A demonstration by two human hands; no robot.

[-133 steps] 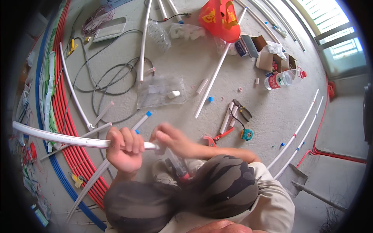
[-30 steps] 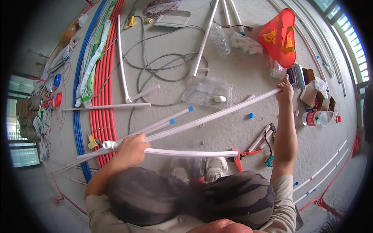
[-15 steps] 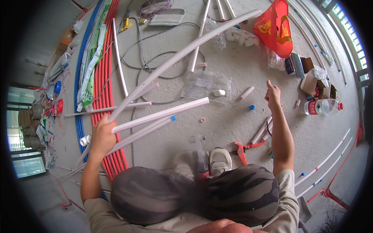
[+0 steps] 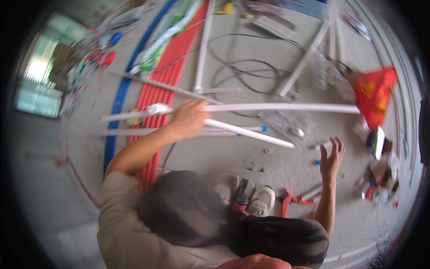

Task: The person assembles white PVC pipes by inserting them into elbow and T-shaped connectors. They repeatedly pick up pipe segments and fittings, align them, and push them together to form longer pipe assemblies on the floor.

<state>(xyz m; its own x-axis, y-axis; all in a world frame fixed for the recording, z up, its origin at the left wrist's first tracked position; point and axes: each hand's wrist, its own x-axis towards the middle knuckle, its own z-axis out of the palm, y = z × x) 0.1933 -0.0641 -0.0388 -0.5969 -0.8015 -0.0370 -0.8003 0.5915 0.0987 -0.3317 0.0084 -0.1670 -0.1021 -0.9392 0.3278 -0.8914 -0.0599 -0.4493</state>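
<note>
My left hand [image 4: 190,119] is closed around white plastic pipes, knuckles up. A long white pipe [image 4: 282,107] runs from it toward the right, almost level across the view. Below that, a shorter white pipe [image 4: 251,133] slants down to the right from the same grip. Behind the hand, a white elbow-like fitting [image 4: 157,109] sits at a pipe's left end; blur hides its exact shape. My right hand [image 4: 332,157] is held out over the floor, fingers spread, holding nothing. Near its fingertips lies a short pipe piece [image 4: 321,145].
Red pipes [image 4: 172,76] and blue pipes [image 4: 123,96] lie at the left. Capped white pipes [image 4: 224,131] rest below my left hand. Orange-red pipe cutters [image 4: 289,201] lie right of my shoes [image 4: 262,201]. A red bag [image 4: 375,94] and a bottle [image 4: 378,194] are at the right.
The whole view has turned and blurred. My left hand has moved rightward, and the long pipe has swung from a steep slant to nearly level. My right hand has opened from a thumb-out curl.
</note>
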